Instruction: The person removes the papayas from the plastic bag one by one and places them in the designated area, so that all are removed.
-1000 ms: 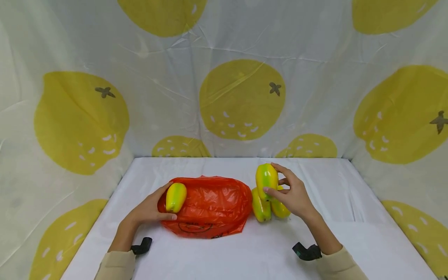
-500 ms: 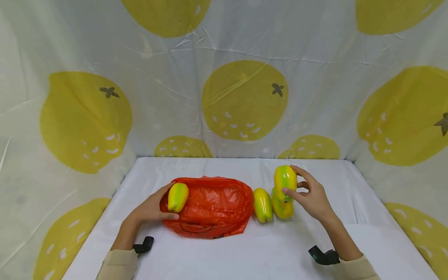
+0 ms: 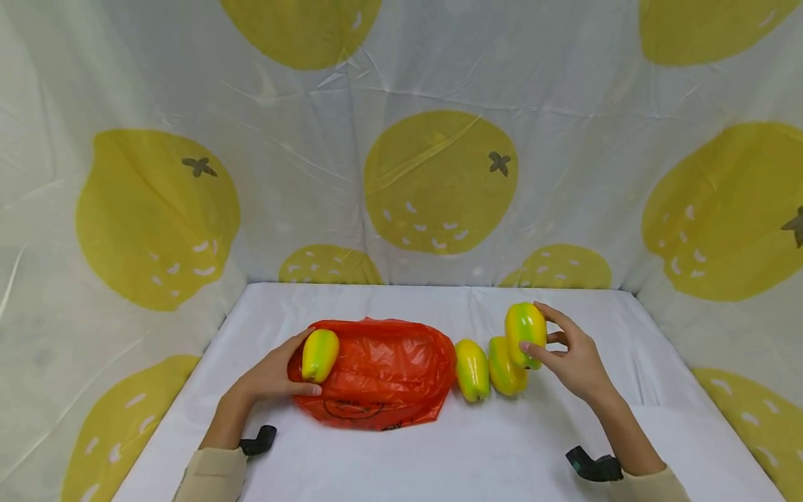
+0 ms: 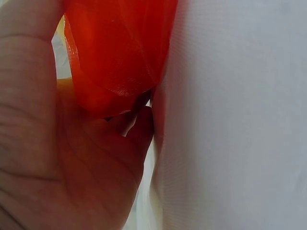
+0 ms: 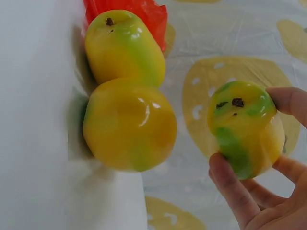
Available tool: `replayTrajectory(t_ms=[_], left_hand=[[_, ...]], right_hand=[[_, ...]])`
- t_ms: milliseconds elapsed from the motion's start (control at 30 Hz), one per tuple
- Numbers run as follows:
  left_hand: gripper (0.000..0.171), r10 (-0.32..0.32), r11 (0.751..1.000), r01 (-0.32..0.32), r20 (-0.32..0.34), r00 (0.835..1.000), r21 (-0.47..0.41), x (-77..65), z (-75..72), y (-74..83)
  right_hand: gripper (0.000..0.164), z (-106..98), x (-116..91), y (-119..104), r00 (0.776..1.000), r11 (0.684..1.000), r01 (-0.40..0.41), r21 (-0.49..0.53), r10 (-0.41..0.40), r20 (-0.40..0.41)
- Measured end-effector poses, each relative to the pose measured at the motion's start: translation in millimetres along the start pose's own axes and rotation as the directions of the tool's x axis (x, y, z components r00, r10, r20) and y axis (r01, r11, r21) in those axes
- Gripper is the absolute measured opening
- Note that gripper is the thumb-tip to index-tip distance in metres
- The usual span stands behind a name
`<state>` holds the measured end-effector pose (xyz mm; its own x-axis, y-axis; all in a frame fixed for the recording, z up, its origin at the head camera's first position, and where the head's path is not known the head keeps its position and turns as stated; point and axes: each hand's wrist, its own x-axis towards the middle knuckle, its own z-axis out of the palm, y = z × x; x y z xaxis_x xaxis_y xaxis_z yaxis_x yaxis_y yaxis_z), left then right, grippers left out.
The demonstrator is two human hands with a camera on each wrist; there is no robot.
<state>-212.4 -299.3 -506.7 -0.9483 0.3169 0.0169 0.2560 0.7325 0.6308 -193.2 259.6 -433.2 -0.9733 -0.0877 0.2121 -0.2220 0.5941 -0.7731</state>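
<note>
A red plastic bag [image 3: 389,366] lies in the middle of the table with dark print on its front side. One glossy yellow-green oblong fruit [image 3: 320,355] sits at the bag's left end. My left hand [image 3: 270,373] grips that end, fingers at the back and thumb at the front; red plastic [image 4: 120,48] fills the space inside it in the left wrist view. My right hand [image 3: 574,352] pinches another yellow-green fruit [image 3: 524,328] between thumb and fingertips, raised off the table. Two similar fruits, the nearer-to-bag fruit [image 3: 472,369] and its neighbour fruit [image 3: 505,369], lie right of the bag.
White cloth covers the table [image 3: 477,453]. A curtain [image 3: 439,84] printed with big yellow lemons stands behind it and at both sides. Black wrist-worn pieces, a left one [image 3: 258,440] and a right one [image 3: 594,465], sit on the wrists.
My right hand has moved to the right with its fruit, away from the bag, uncovering the two fruits below. The left hand stays at the bag.
</note>
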Motion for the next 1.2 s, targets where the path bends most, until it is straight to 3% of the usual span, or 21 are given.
replayTrajectory(t_ms=[567,1000,1200], left_hand=[[0.121,0.003,1.0,-0.003,0.029,1.0,-0.008,-1.8,0.9,-2.5],[0.121,-0.011,1.0,0.011,0.009,1.0,-0.015,3.2,-2.1,0.1],[0.122,0.014,1.0,-0.014,0.018,1.0,-0.012,4.5,-3.8,-3.3]], right_hand=[[0.078,-7.9,-14.3,37.7,0.993,0.989,-0.11,-0.1,0.114,0.039],[0.08,-17.9,-4.6,49.2,0.982,0.981,-0.147,-0.128,0.16,0.097],[0.08,-14.4,-2.8,52.4,0.976,0.976,-0.164,-0.144,0.181,0.118]])
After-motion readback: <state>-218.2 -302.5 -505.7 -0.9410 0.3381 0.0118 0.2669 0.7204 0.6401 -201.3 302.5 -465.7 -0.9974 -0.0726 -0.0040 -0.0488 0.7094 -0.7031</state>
